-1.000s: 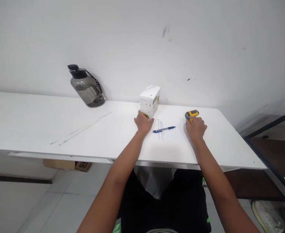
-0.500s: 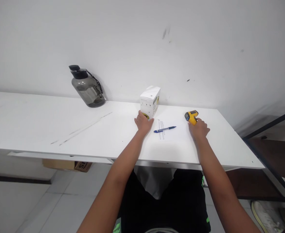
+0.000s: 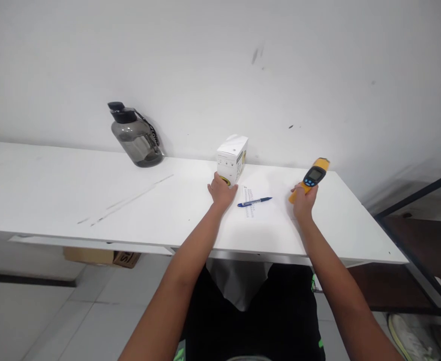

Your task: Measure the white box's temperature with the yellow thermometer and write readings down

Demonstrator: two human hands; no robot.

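Observation:
My left hand [image 3: 222, 192] is closed around the lower near end of a white cardboard box [image 3: 230, 153], which stands upright close to the wall. A yellow-and-black infrared thermometer gun [image 3: 314, 174] is in my right hand [image 3: 303, 201], held by its handle. Its screen and blue buttons face me, and its nose points up and to the right. Between my hands a printed sheet of paper [image 3: 261, 213] lies on the white table [image 3: 175, 205]. Across the sheet rests a blue pen [image 3: 254, 201], its dark tip toward the right.
A large grey translucent water bottle [image 3: 136, 140] with a black lid stands at the left by the wall [image 3: 205, 65]. On the right is a dark-framed shelf [image 3: 419, 230]. Below the table are a cardboard carton [image 3: 92, 254] and a shoe [image 3: 410, 338].
My right hand has turned the thermometer gun, so its screen now faces me and its nose points up and right. My left hand and the box stay in place.

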